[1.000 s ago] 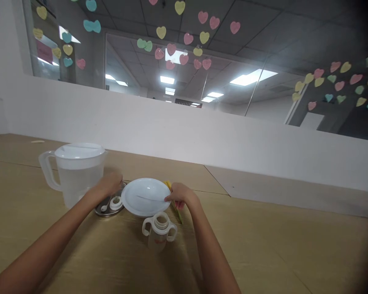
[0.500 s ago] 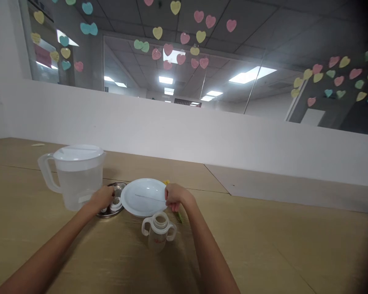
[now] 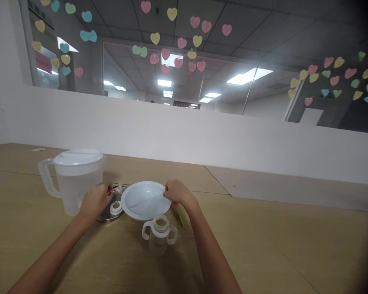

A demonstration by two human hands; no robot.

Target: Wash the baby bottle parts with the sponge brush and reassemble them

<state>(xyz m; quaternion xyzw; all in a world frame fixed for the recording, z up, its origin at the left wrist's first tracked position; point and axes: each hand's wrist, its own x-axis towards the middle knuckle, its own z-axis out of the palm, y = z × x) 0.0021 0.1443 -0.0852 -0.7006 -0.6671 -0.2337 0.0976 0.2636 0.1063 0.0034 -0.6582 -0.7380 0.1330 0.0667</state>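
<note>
My left hand (image 3: 95, 200) is closed on a small spoon (image 3: 115, 189) and holds it just above a round metal dish (image 3: 106, 215). A white bottle ring (image 3: 115, 207) lies in that dish. My right hand (image 3: 176, 194) is closed and pinches a thin wire-like rod (image 3: 144, 199) that stretches across a white plate (image 3: 145, 202). In front of the plate stands an open baby bottle (image 3: 159, 235) with two white handles.
A clear plastic jug (image 3: 73, 179) with a white lid stands at the left, close to my left hand. A yellow-green item (image 3: 179, 215) lies by my right wrist. Behind the wooden table (image 3: 279, 245) runs a low white wall (image 3: 202, 134).
My left hand went down to the metal dish and now lifts a small spoon from it. My right hand stays at the plate's rim; the thin rod has tilted.
</note>
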